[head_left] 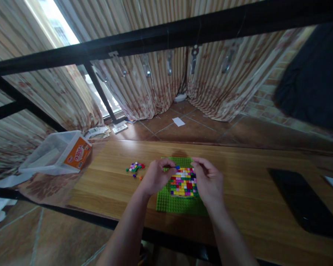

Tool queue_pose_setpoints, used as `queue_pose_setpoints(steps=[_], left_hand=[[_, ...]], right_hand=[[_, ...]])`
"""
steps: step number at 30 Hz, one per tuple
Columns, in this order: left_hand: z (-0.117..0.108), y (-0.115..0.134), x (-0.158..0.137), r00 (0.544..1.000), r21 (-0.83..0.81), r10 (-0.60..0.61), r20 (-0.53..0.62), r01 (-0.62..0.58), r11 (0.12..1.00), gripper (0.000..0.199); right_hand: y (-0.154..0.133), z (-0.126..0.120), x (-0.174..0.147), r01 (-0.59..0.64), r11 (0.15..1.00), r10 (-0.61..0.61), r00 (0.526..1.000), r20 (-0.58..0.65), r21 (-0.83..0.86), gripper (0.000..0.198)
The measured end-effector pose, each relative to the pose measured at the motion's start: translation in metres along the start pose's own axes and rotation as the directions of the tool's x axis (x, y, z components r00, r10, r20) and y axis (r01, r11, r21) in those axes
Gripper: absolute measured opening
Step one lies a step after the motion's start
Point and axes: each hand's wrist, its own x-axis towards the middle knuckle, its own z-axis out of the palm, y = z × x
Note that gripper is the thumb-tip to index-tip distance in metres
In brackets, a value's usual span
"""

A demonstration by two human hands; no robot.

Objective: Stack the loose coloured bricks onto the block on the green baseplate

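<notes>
A green baseplate (166,205) lies on the wooden table, with a multicoloured block of small toy bricks (183,183) built up on it. My left hand (159,175) is at the far left corner of the block, thumb and forefinger closed on a small blue brick (177,167). On the opposite side, my right hand (209,181) has its fingers pinched together by the block's far right corner. Whatever those fingers hold, if anything, is hidden. Left of the baseplate is a small pile of loose bricks (135,167) in mixed colours.
The wooden table (105,184) spreads around the baseplate. A clear plastic bin (52,153) with an orange label stands off its left end. Toward the right lies a dark flat device (305,203). A black metal bar (155,38) with hanging hooks crosses ahead, before striped curtains (144,88).
</notes>
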Motion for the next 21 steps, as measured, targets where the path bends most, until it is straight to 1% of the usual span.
queue_pose_setpoints(steps=[2,4,6,8,11,15,18,21], left_hand=[[-0.001,0.000,0.000,0.999,0.059,0.036,0.020,-0.037,0.998,0.013],[-0.002,0.002,0.001,0.997,0.116,0.074,0.034,-0.077,0.990,0.015],[-0.003,0.005,0.000,0.993,0.140,0.109,0.045,-0.114,0.983,0.017],[-0.003,0.008,0.000,0.989,0.143,0.139,0.047,-0.144,0.979,0.018],[-0.003,0.009,-0.002,0.985,0.152,0.165,0.042,-0.170,0.974,0.021],[-0.003,0.005,-0.003,0.989,0.142,0.142,0.047,-0.147,0.979,0.024],[-0.004,-0.001,-0.002,0.995,0.052,0.097,-0.006,-0.096,0.994,0.025],[-0.007,-0.007,-0.001,0.998,-0.049,0.028,-0.060,-0.031,0.998,0.018]], right_hand=[[-0.002,-0.001,-0.001,0.162,0.970,-0.144,0.983,0.111,-0.181,0.025],[-0.003,-0.002,-0.002,0.302,0.900,-0.242,0.946,0.217,-0.313,0.026],[-0.004,-0.001,-0.001,0.398,0.827,-0.295,0.909,0.295,-0.398,0.026],[-0.004,0.000,0.000,0.463,0.763,-0.320,0.877,0.358,-0.452,0.026],[-0.005,0.003,0.000,0.512,0.694,-0.324,0.850,0.416,-0.505,0.025],[-0.008,0.006,0.000,0.524,0.634,-0.309,0.845,0.436,-0.568,0.024],[-0.008,0.007,0.000,0.520,0.625,-0.304,0.849,0.432,-0.582,0.023],[-0.007,0.007,0.001,0.525,0.628,-0.315,0.846,0.429,-0.575,0.024]])
